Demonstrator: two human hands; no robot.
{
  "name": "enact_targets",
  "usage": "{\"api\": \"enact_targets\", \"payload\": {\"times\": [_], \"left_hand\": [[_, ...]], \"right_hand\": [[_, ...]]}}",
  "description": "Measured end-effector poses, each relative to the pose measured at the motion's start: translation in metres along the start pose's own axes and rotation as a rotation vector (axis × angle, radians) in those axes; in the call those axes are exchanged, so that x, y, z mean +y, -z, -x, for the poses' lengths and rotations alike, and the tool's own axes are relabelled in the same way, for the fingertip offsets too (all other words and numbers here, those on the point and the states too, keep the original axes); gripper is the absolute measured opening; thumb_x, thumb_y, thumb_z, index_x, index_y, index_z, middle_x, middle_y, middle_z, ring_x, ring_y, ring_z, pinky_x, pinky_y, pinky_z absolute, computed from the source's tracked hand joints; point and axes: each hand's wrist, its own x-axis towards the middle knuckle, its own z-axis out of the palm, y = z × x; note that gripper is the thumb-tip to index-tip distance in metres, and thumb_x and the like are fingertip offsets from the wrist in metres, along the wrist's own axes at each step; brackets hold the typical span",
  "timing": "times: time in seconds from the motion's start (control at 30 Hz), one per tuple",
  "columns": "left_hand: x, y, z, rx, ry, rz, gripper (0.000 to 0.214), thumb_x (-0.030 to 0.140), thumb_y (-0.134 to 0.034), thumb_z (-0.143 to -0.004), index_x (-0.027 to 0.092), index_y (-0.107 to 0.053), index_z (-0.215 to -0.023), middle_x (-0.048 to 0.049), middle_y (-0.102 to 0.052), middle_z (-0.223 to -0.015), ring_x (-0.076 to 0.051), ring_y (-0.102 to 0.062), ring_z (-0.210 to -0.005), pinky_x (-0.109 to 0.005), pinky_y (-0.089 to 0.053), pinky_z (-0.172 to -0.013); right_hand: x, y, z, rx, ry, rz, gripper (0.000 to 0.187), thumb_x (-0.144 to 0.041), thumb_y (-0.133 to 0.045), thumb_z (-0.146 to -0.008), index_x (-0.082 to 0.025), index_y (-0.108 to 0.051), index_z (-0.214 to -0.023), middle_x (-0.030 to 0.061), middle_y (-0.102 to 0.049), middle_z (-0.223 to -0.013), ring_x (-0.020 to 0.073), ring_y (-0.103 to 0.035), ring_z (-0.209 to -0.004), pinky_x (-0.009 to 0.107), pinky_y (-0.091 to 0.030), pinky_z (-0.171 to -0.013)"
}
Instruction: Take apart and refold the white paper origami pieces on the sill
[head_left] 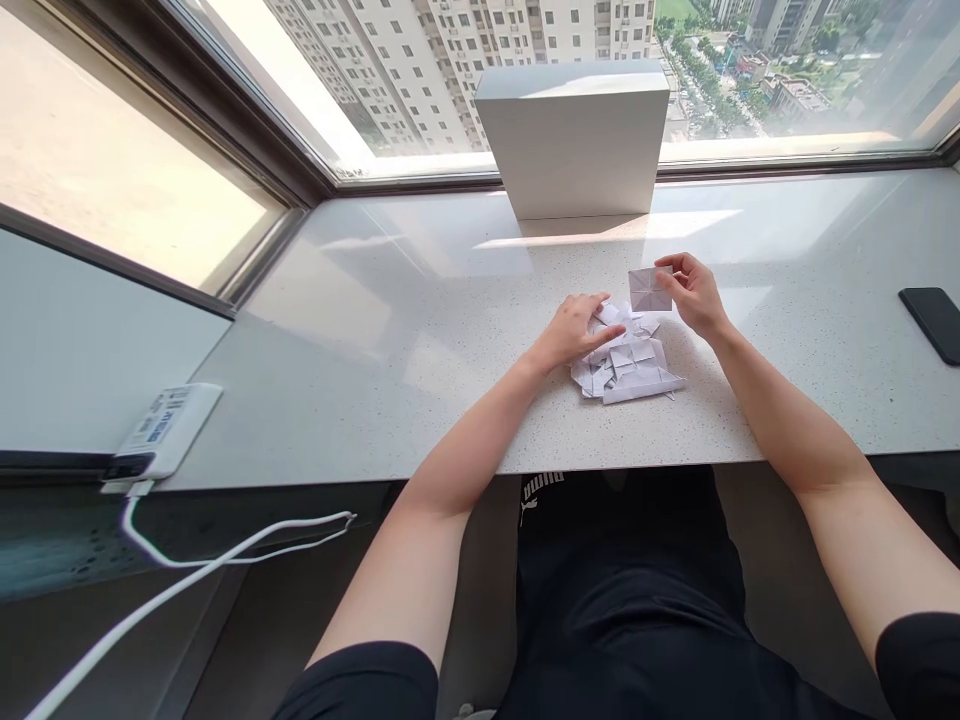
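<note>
Pinching folded paper square (649,289) at its edge, right hand (694,293) is holding it just beside pile of folded white paper (628,372). Left hand (576,333) is resting open on pile, fingers spread, grasping nothing. Risks: thin square possibly slipping from light pinch; pressing palm possibly crushing creases or shifting loose pieces. Glare on pale speckled bench (375,330) is possibly hiding stray paper. White box (574,140) is standing against window (795,80); black phone (934,325) is lying far right; white power bank (169,430) is trailing cable (225,545) off bench.
</note>
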Motion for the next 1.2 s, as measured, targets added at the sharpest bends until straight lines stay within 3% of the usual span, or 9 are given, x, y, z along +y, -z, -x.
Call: {"api": "enact_targets", "payload": {"times": [0.13, 0.27, 0.4, 0.47, 0.63, 0.73, 0.93, 1.07, 1.2], "left_hand": [[0.010, -0.009, -0.014, 0.104, 0.085, 0.237, 0.063, 0.072, -0.060, -0.119, 0.020, -0.082, -0.148, -0.0170, -0.085, -0.146, -0.037, -0.075, -0.139, -0.052, -0.059, -0.124], [0.016, -0.014, -0.014, 0.192, 0.024, 0.348, 0.041, 0.063, -0.076, -0.113, 0.024, -0.087, -0.120, -0.0128, -0.088, -0.136, -0.034, -0.078, -0.135, -0.049, -0.059, -0.125], [0.000, -0.009, -0.004, 0.252, 0.067, 0.560, 0.037, 0.061, -0.081, -0.111, 0.025, -0.083, -0.105, -0.0097, -0.089, -0.114, -0.030, -0.082, -0.115, -0.046, -0.065, -0.113], [-0.012, -0.005, -0.002, 0.295, 0.110, 0.661, 0.037, 0.061, -0.083, -0.109, 0.026, -0.080, -0.099, -0.0081, -0.086, -0.103, -0.026, -0.081, -0.103, -0.043, -0.067, -0.105], [-0.029, -0.002, -0.004, 0.376, 0.156, 0.750, 0.033, 0.057, -0.083, -0.110, 0.025, -0.076, -0.103, -0.0067, -0.083, -0.107, -0.021, -0.080, -0.099, -0.040, -0.070, -0.101], [-0.026, -0.003, -0.005, 0.367, 0.163, 0.734, 0.032, 0.055, -0.082, -0.111, 0.025, -0.074, -0.102, -0.0064, -0.083, -0.107, -0.020, -0.079, -0.098, -0.039, -0.070, -0.099], [-0.012, -0.003, 0.000, 0.323, 0.160, 0.738, 0.029, 0.055, -0.082, -0.112, 0.026, -0.077, -0.109, -0.0094, -0.088, -0.116, -0.025, -0.085, -0.109, -0.043, -0.072, -0.102], [-0.005, 0.000, 0.002, 0.292, 0.188, 0.757, 0.027, 0.053, -0.083, -0.112, 0.027, -0.080, -0.118, -0.0117, -0.091, -0.125, -0.028, -0.087, -0.119, -0.045, -0.073, -0.105], [-0.005, 0.000, 0.001, 0.313, 0.213, 0.768, 0.029, 0.055, -0.084, -0.111, 0.026, -0.079, -0.115, -0.0109, -0.090, -0.121, -0.027, -0.087, -0.116, -0.044, -0.073, -0.102]], "right_hand": [[0.002, -0.007, 0.004, -0.036, 0.000, -0.002, 0.048, -0.070, -0.086, -0.101, -0.029, -0.078, -0.124, 0.0061, -0.080, -0.114, 0.0266, -0.078, -0.098, 0.042, -0.067, -0.086], [-0.003, -0.016, 0.009, -0.124, -0.014, 0.014, 0.058, -0.080, -0.083, -0.101, -0.030, -0.076, -0.129, 0.0082, -0.081, -0.121, 0.0298, -0.080, -0.106, 0.047, -0.069, -0.092], [-0.012, -0.015, 0.011, -0.179, -0.005, 0.054, 0.073, -0.086, -0.081, -0.099, -0.030, -0.072, -0.145, 0.0105, -0.082, -0.131, 0.0303, -0.080, -0.109, 0.049, -0.070, -0.093], [-0.019, -0.009, 0.011, -0.216, -0.012, 0.146, 0.072, -0.084, -0.082, -0.099, -0.028, -0.073, -0.143, 0.0131, -0.084, -0.133, 0.0316, -0.080, -0.110, 0.051, -0.070, -0.095], [-0.038, 0.009, 0.015, -0.626, -0.079, 0.407, 0.056, -0.078, -0.091, -0.093, -0.026, -0.083, -0.112, 0.0121, -0.087, -0.110, 0.0336, -0.080, -0.100, 0.049, -0.066, -0.088], [-0.044, 0.010, 0.017, -0.755, -0.102, 0.507, 0.047, -0.069, -0.101, -0.084, -0.029, -0.084, -0.103, 0.0075, -0.085, -0.100, 0.0328, -0.080, -0.095, 0.046, -0.063, -0.083], [-0.044, 0.009, 0.017, -0.780, -0.108, 0.452, 0.035, -0.061, -0.098, -0.089, -0.031, -0.085, -0.101, 0.0051, -0.084, -0.094, 0.0302, -0.079, -0.090, 0.045, -0.062, -0.081], [-0.041, 0.016, 0.013, -0.703, -0.119, 0.310, 0.044, -0.067, -0.096, -0.092, -0.031, -0.088, -0.116, 0.0066, -0.085, -0.099, 0.0295, -0.078, -0.091, 0.047, -0.064, -0.082], [-0.042, 0.024, 0.010, -0.684, -0.144, 0.150, 0.051, -0.075, -0.096, -0.093, -0.031, -0.091, -0.117, 0.0084, -0.088, -0.108, 0.0302, -0.079, -0.099, 0.049, -0.067, -0.088]]}}
